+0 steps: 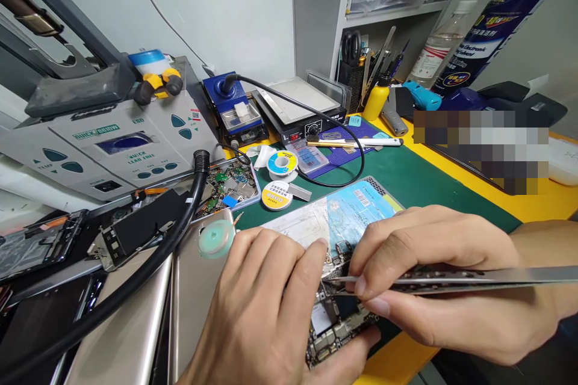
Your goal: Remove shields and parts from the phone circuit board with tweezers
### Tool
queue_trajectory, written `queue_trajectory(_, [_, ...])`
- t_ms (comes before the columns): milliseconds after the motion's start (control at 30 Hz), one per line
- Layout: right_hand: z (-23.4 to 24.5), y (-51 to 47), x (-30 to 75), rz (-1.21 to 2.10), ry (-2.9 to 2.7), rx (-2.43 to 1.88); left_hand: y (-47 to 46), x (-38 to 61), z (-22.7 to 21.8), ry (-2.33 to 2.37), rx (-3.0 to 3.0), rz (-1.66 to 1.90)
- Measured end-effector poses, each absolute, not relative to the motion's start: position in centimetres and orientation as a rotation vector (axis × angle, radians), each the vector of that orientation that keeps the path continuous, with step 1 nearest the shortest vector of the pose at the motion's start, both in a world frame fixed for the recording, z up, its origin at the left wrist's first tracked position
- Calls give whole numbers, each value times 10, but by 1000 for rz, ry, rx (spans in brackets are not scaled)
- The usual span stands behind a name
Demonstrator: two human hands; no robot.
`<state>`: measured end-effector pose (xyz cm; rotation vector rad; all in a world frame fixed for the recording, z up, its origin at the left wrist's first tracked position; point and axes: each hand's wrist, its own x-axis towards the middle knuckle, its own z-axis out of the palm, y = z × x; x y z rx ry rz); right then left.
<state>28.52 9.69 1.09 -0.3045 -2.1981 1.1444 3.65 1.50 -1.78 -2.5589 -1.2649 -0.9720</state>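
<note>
My left hand (271, 301) is wrapped around the edges of a circuit board (332, 337), thumb at the near side and fingers over the far side. In my right hand (451, 277) a pair of metal tweezers (433, 280) is pinched between thumb and fingers. Its tips reach the middle of the board, close to my left fingertips. What lies between the tips is too small to tell. Beneath the board is a blue and white printed sheet (356, 213), partly hidden by both hands.
A black hose (180, 240) curves along the left, by a hot air station (130, 144). Solder spools (282, 163), a tray of small boards (235, 186) and a pen (379, 142) lie beyond my hands on the green mat (433, 180). A spray can (497, 30) stands at the far right.
</note>
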Motion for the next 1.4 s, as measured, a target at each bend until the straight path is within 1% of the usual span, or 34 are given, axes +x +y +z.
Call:
queue_trajectory(800, [5, 93, 283, 1113, -2119, -302, 12, 35, -21, -1273, -2572, -988])
queue_trajectory(1000, [3, 91, 285, 1148, -2114, -293, 10, 34, -21, -1289, -2576, -980])
queue_trajectory(1400, [7, 97, 285, 1134, -2151, -301, 12, 33, -20, -1259, -2563, -959])
